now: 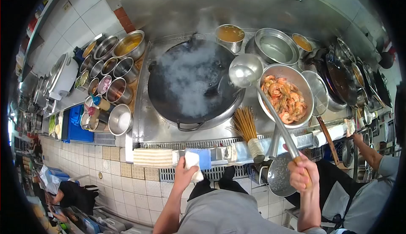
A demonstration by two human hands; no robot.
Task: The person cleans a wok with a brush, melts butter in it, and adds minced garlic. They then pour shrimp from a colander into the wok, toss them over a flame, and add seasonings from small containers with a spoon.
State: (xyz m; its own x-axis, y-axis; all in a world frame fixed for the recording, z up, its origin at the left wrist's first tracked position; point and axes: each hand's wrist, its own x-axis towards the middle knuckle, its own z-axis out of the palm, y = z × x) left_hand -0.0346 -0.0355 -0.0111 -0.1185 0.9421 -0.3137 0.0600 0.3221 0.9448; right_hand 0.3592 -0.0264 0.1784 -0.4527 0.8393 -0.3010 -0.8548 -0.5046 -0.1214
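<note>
My right hand (303,175) is closed around the wooden end of a long-handled metal ladle (245,70). The ladle's bowl hangs between the wok and a steel bowl (308,78) of cooked shrimp (285,99), its shaft crossing over the bowl. In my left hand (183,175) a folded white cloth (192,162) is gripped, close to the stove's front edge. The large black wok (165,103) stands on the stove with thick smoke or steam rising, which hides part of its inside.
A bamboo brush (246,126) lies at the front edge beside striped towels (153,158). Behind stand a soup pot (230,39) and a water pot (277,47). Several seasoning pots (122,91) crowd the left. A strainer (316,92) and a co-worker's arm (368,151) are right.
</note>
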